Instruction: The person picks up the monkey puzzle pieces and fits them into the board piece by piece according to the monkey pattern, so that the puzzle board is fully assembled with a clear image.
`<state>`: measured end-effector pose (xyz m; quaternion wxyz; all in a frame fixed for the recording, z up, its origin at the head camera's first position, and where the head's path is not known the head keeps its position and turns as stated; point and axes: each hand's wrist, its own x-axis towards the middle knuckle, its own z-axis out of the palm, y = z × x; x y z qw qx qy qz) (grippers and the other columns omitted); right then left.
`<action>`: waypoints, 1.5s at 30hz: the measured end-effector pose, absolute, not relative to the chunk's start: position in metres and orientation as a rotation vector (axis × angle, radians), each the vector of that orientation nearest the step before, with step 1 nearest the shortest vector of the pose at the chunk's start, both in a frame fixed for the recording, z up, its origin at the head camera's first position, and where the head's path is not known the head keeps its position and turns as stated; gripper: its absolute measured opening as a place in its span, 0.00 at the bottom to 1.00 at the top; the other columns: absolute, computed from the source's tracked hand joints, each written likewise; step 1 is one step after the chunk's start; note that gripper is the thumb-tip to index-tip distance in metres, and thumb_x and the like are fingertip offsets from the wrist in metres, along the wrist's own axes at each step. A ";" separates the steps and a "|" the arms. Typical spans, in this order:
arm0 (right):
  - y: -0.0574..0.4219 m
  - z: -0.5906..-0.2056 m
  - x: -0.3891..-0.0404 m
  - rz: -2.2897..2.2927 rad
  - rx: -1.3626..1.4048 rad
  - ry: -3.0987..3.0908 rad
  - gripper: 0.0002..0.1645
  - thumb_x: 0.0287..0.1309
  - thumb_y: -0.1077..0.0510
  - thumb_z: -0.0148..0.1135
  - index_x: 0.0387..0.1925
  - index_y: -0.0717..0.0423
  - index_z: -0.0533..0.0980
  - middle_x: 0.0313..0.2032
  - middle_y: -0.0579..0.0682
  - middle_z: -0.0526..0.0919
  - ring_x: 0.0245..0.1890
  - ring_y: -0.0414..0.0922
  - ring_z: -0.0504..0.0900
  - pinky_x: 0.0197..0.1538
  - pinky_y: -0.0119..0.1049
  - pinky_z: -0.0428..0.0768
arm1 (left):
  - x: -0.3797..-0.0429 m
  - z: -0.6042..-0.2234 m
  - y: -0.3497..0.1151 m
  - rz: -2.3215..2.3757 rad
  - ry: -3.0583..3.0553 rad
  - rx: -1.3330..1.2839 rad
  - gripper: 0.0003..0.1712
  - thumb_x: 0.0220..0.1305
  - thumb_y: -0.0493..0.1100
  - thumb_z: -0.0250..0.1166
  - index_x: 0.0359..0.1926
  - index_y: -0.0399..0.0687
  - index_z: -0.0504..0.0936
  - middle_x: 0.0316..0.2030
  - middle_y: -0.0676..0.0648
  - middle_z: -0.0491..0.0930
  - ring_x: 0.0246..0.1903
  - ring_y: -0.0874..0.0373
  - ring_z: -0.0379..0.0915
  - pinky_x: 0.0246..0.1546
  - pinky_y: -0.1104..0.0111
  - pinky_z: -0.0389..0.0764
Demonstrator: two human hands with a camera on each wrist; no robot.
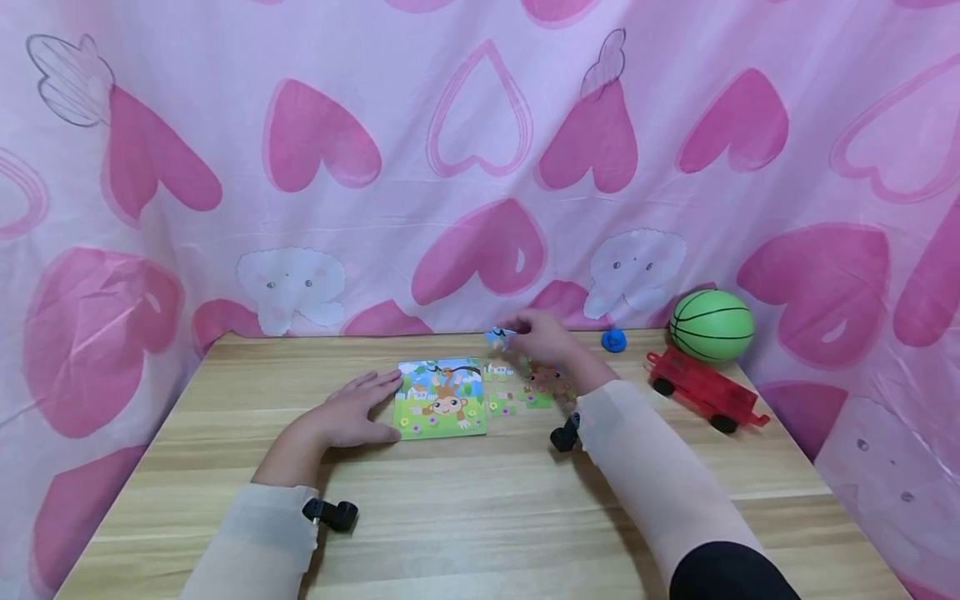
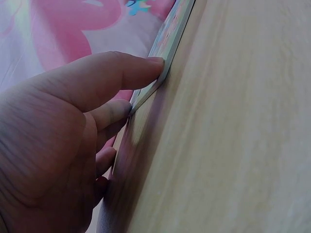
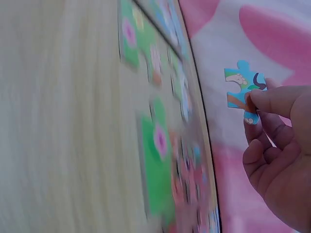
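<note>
A flat puzzle board (image 1: 441, 400) with a monkey picture lies on the table. My left hand (image 1: 360, 410) rests at its left side, thumb and fingers extended; in the left wrist view the thumb (image 2: 131, 75) touches the board's edge. My right hand (image 1: 543, 337) is raised beyond the loose puzzle pieces. Between thumb and fingers it pinches a blue jigsaw piece (image 3: 245, 90) with tabs and part of a picture. Several loose puzzle pieces (image 1: 501, 406) lie to the right of the board, partly hidden under the right forearm. They look blurred in the right wrist view.
At the back right of the table (image 1: 450, 517) lies a small blue object (image 1: 613, 340). A green ball (image 1: 711, 325) stands behind a red toy wagon (image 1: 705, 390) with black wheels, near the right edge. A pink heart-patterned curtain (image 1: 480, 167) hangs behind the table.
</note>
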<state>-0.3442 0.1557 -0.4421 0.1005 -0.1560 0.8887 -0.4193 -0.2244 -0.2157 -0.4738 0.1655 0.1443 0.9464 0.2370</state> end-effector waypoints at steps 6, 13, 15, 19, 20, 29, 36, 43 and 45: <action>0.130 -0.446 -0.337 -1.327 -0.523 2.521 0.17 0.72 0.57 0.67 0.58 0.39 0.85 0.49 0.47 0.86 0.49 0.48 0.82 0.50 0.40 0.85 | -0.225 -0.476 -0.216 0.665 2.701 0.414 0.59 0.59 0.66 0.73 0.86 0.65 0.56 0.87 0.53 0.51 0.87 0.37 0.36 0.81 0.27 0.44; 0.104 -0.449 -0.327 -1.289 -0.577 2.491 0.15 0.72 0.55 0.68 0.56 0.38 0.85 0.48 0.45 0.86 0.51 0.46 0.83 0.54 0.39 0.84 | -0.226 -0.476 -0.217 0.660 2.702 0.412 0.58 0.59 0.66 0.73 0.86 0.65 0.57 0.87 0.53 0.52 0.87 0.37 0.36 0.81 0.27 0.45; 0.097 -0.450 -0.325 -1.296 -0.582 2.476 0.15 0.72 0.56 0.68 0.56 0.39 0.86 0.48 0.45 0.86 0.51 0.46 0.82 0.55 0.41 0.84 | -0.226 -0.476 -0.217 0.660 2.701 0.413 0.58 0.59 0.67 0.73 0.86 0.65 0.57 0.87 0.53 0.52 0.87 0.37 0.36 0.81 0.26 0.44; 0.083 -0.451 -0.324 -1.296 -0.598 2.466 0.15 0.71 0.57 0.69 0.56 0.41 0.86 0.48 0.45 0.86 0.51 0.45 0.82 0.58 0.41 0.83 | -0.226 -0.476 -0.217 0.663 2.701 0.416 0.59 0.59 0.67 0.73 0.86 0.65 0.57 0.87 0.53 0.52 0.87 0.37 0.36 0.80 0.26 0.45; 0.080 -0.452 -0.324 -1.295 -0.598 2.465 0.15 0.71 0.58 0.69 0.55 0.40 0.86 0.47 0.45 0.86 0.51 0.45 0.82 0.59 0.41 0.82 | -0.226 -0.477 -0.217 0.663 2.701 0.418 0.59 0.59 0.67 0.73 0.86 0.65 0.57 0.87 0.53 0.52 0.87 0.37 0.36 0.80 0.26 0.44; 0.058 -0.451 -0.320 -1.254 -0.560 2.449 0.16 0.72 0.57 0.68 0.57 0.41 0.86 0.47 0.44 0.86 0.52 0.45 0.83 0.62 0.44 0.82 | -0.225 -0.476 -0.218 0.672 2.703 0.427 0.59 0.59 0.67 0.73 0.86 0.65 0.57 0.87 0.53 0.52 0.87 0.37 0.37 0.80 0.26 0.44; 0.051 -0.454 -0.318 -1.231 -0.446 2.412 0.15 0.72 0.59 0.68 0.55 0.42 0.87 0.47 0.45 0.87 0.49 0.46 0.83 0.57 0.42 0.84 | -0.224 -0.474 -0.216 0.677 2.694 0.405 0.59 0.59 0.67 0.74 0.86 0.65 0.57 0.87 0.52 0.53 0.87 0.37 0.36 0.80 0.26 0.44; 0.049 -0.460 -0.320 -1.183 -0.417 2.422 0.18 0.68 0.60 0.72 0.56 0.41 0.86 0.51 0.42 0.86 0.52 0.46 0.82 0.63 0.45 0.83 | -0.224 -0.475 -0.216 0.683 2.698 0.396 0.59 0.58 0.66 0.74 0.86 0.66 0.57 0.87 0.53 0.53 0.87 0.37 0.37 0.80 0.26 0.45; 0.048 -0.462 -0.322 -1.147 -0.440 2.444 0.20 0.66 0.60 0.73 0.57 0.40 0.86 0.51 0.42 0.85 0.52 0.46 0.81 0.65 0.45 0.82 | -0.224 -0.475 -0.216 0.681 2.700 0.396 0.59 0.58 0.67 0.74 0.86 0.66 0.57 0.87 0.53 0.53 0.87 0.37 0.37 0.80 0.26 0.45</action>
